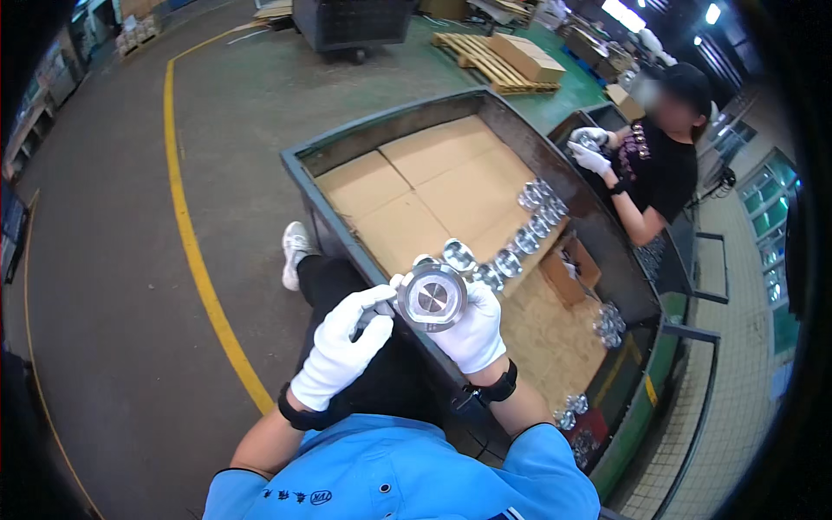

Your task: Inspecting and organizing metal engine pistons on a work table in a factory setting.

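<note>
Right hand (pixel 477 334), white-gloved, had the round metal part (pixel 433 297) gripped from behind and along its right edge, fingers mostly hidden by it; part sat in front of the torso, at the near edge of the grey metal bin (pixel 390 120), flat machined face up toward the head. Left hand (pixel 351 338), also gloved, was half curled just left of the part, thumb parted from the fingers, index fingertip by the rim; couldn't tell if it touched or if anything was pinched in it. For viewing and turning the part well, my judgement: keep the right grip on the outer rim, palm under, let the left fingertips steady the opposite edge, tilt the face slowly so glare shifts off it, keep gloves clean and the part clear of the bin wall. Similar shiny metal parts (pixel 506 263) lay in a bent row on the cardboard sheet (pixel 468 165), close together, so knocks looked a risk. Writing: blue shirt (pixel 373 472) carried small dark characters plus an oval emblem at the chest, not copied; any fine marks on the part's rim were too small to read.
</note>
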Demonstrator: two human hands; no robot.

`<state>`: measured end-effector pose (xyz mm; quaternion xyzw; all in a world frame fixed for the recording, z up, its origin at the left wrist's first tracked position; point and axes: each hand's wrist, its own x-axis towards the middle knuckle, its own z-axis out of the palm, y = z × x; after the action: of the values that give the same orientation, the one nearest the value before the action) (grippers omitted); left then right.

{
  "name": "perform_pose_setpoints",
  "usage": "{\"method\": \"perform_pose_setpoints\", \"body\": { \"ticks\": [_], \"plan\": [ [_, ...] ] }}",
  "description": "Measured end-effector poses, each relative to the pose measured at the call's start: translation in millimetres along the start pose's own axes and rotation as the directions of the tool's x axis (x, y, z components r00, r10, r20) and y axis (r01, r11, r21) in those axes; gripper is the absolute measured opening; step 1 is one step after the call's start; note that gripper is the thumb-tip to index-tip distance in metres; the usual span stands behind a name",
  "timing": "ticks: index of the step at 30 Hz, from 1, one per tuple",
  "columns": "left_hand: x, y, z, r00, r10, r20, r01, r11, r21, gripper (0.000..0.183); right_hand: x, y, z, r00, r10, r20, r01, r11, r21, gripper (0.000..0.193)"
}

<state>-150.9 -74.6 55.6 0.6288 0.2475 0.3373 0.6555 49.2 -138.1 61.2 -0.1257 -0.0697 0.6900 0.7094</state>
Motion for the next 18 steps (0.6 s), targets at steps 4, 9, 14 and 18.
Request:
{"method": "perform_pose_setpoints", "body": {
  "ticks": [4, 9, 14, 18],
  "plan": [
    [-10, 2, 0, 0.991, -0.068, -0.114, 0.039, 0.971, -0.236, 0.042, 13, 21, 6, 1.0, 0.025, -0.001, -0.025, 1.0, -0.008, 0.053],
    [-13, -8, 6, 0.975, -0.126, -0.181, 0.073, 0.96, -0.272, 0.047, 12, 30, -14, 0.999, -0.032, -0.035, 0.027, 0.991, -0.133, 0.046],
    [-17, -12, 16, 0.977, -0.143, -0.155, 0.096, 0.955, -0.281, 0.056, 5, 32, -16, 0.995, -0.079, -0.054, 0.072, 0.989, -0.131, 0.041],
    [-23, -12, 20, 0.978, -0.154, -0.139, 0.107, 0.948, -0.299, 0.061, 2, 38, -19, 0.993, -0.11, -0.031, 0.102, 0.976, -0.19, 0.047]
  ]
}}
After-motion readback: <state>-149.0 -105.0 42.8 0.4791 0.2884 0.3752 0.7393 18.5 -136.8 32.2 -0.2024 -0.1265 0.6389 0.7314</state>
